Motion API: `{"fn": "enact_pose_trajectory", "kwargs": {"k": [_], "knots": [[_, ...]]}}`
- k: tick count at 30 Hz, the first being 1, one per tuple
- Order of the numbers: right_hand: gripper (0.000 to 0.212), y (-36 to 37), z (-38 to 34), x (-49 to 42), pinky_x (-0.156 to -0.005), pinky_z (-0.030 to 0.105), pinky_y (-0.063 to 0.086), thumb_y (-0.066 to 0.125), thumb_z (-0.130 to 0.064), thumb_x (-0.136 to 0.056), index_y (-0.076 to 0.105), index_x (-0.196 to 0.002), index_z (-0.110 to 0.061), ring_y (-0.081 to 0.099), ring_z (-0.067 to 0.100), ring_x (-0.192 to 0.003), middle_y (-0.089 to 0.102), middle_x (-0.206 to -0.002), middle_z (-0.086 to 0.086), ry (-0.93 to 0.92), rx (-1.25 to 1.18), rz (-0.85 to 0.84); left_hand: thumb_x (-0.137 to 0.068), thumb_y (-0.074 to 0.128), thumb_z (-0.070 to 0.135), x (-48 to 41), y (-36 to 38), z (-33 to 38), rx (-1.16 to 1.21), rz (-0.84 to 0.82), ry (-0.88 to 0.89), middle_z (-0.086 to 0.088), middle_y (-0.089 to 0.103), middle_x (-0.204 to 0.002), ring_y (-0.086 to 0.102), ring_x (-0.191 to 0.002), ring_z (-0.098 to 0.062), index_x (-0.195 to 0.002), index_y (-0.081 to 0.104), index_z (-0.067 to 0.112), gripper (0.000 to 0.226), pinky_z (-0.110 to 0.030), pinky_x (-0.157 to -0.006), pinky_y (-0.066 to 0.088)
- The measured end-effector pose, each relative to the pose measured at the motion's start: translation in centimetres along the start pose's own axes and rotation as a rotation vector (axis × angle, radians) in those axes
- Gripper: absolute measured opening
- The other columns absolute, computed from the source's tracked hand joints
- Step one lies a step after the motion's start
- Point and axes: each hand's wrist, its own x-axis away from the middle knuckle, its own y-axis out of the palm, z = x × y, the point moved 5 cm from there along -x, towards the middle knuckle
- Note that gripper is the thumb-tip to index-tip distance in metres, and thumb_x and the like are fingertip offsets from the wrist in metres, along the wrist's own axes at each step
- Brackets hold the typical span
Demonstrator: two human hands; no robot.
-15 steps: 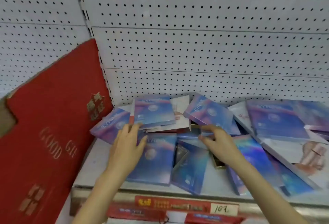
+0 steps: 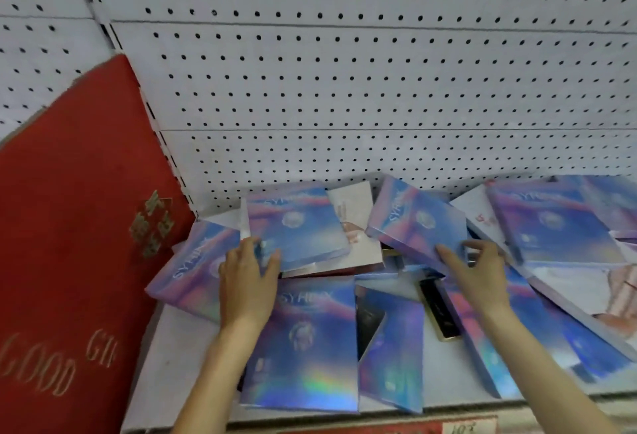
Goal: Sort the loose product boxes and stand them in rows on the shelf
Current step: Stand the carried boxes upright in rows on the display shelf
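Several flat holographic blue boxes lie jumbled on the white shelf [image 2: 179, 358]. My left hand [image 2: 246, 278] holds the near left corner of one blue box [image 2: 300, 223] lying on top of the pile, thumb on its face. My right hand [image 2: 477, 271] grips the near edge of another blue box [image 2: 417, 223] that is tilted up toward the pegboard, thumb along the edge and fingers curled over the corner. A larger blue box [image 2: 303, 340] lies flat between my forearms, close to the shelf's front.
A big red gift box [image 2: 69, 261] leans against the shelf's left end. White pegboard [image 2: 379, 89] forms the back wall. More blue and white boxes [image 2: 551, 227] are heaped at the right. A slim black and gold item [image 2: 441, 313] lies among them. Price labels run along the front rail.
The view has come closer to the shelf. Both hands have reached further back, from resting on the pile to taking hold of the two upper boxes.
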Motion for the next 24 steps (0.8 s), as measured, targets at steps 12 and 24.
{"fn": "enact_pose_trajectory", "kwargs": {"k": [12, 24], "knots": [[0.023, 1.8, -0.1, 2.1, -0.071, 0.026, 0.060, 0.064, -0.017, -0.090, 0.063, -0.107, -0.002, 0.070, 0.022, -0.087, 0.072, -0.098, 0.010, 0.338, -0.769, -0.252, -0.082, 0.070, 0.005, -1.7, 1.2, -0.9, 0.731, 0.003, -0.344, 0.000, 0.063, -0.095, 0.063, -0.098, -0.027, -0.112, 0.050, 0.018, 0.038, -0.045, -0.095, 0.048], [0.078, 0.5, 1.0, 6.3, -0.082, 0.045, 0.057, 0.096, -0.013, -0.037, 0.068, -0.108, 0.005, 0.064, 0.036, -0.109, 0.065, -0.120, 0.021, 0.541, -1.206, -0.264, -0.085, 0.057, -0.006, 0.5, 1.8, 1.2, 1.041, -0.150, -0.289, -0.015, 0.067, -0.105, 0.068, -0.072, -0.007, -0.120, 0.056, -0.002, 0.035, -0.018, -0.062, 0.056]]}}
